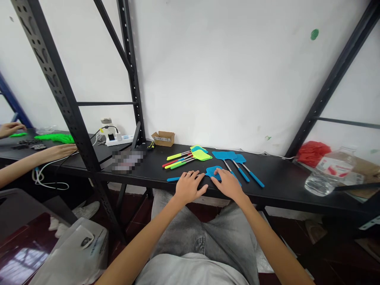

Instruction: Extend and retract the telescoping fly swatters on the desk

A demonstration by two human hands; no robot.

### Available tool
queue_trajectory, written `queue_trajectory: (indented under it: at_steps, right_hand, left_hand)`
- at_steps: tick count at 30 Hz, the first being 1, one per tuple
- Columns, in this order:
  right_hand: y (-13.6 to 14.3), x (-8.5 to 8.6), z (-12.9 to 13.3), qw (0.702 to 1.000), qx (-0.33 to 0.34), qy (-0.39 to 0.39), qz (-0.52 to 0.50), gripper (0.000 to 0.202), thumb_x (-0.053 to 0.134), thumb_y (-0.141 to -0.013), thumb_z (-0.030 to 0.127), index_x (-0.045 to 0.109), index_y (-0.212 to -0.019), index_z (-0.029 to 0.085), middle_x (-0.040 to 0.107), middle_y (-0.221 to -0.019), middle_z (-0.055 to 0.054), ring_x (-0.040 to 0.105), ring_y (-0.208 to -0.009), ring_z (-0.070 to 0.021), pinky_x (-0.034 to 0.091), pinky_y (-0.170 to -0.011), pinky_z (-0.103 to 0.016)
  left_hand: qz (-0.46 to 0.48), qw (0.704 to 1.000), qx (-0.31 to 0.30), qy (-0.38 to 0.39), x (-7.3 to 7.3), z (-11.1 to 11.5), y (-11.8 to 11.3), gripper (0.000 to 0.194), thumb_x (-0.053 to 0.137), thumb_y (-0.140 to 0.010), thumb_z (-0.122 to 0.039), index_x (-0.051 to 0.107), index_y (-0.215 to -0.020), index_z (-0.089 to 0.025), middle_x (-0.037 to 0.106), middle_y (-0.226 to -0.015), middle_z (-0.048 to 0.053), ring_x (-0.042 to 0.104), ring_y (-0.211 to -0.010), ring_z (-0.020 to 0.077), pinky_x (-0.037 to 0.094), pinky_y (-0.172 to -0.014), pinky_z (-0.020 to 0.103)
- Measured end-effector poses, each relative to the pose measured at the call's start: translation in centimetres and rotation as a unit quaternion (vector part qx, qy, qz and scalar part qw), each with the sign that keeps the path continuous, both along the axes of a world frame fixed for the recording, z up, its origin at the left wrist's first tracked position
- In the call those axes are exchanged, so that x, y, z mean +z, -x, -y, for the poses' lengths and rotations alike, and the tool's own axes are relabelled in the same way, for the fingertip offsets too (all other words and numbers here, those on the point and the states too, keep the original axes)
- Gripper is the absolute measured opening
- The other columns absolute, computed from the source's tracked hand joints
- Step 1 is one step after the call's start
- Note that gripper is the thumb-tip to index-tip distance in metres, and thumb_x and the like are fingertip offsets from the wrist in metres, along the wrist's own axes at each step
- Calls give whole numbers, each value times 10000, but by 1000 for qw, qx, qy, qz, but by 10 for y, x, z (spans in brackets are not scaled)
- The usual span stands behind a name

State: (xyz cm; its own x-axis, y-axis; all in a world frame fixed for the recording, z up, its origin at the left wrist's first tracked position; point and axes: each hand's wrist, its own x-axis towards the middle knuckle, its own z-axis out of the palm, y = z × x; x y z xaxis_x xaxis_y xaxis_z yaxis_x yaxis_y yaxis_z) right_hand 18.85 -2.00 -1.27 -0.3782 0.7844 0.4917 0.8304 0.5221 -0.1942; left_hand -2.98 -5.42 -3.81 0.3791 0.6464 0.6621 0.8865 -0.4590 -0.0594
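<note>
A blue fly swatter point(212, 171) lies across the front of the black table, its handle pointing left and its mesh head to the right. My left hand point(190, 187) rests over its shaft with the fingers spread. On the mesh head lie the fingers of my right hand point(228, 183), also apart. Behind my left hand is a fanned pile of swatters with yellow-green, red and blue handles, topped by a yellow-green head point(202, 155). Several blue swatters point(225, 155) lie behind and right of my right hand, handles angled toward the front right.
A small open cardboard box point(163, 138) and a yellow-black cutter point(151, 146) sit at the back left. At the right lie a clear bottle point(331, 170) and a red bag point(313, 152). Other people's hands point(63, 151) are at the far-left table. Metal posts point(61, 85) flank the table.
</note>
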Motion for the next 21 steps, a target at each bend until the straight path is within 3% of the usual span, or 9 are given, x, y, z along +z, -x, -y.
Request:
queue_trajectory:
  at_steps: [21]
  right_hand:
    - [0, 1, 0, 1000, 1, 2, 1, 214, 468, -992, 431, 568, -1004, 241, 693, -1032, -78, 637, -1012, -263, 422, -739, -323]
  left_hand:
    - [0, 1000, 1, -2, 0, 0, 0, 507, 436, -994, -551, 603, -1362, -245, 654, -1348, 96, 588, -1224, 308, 440, -991, 466]
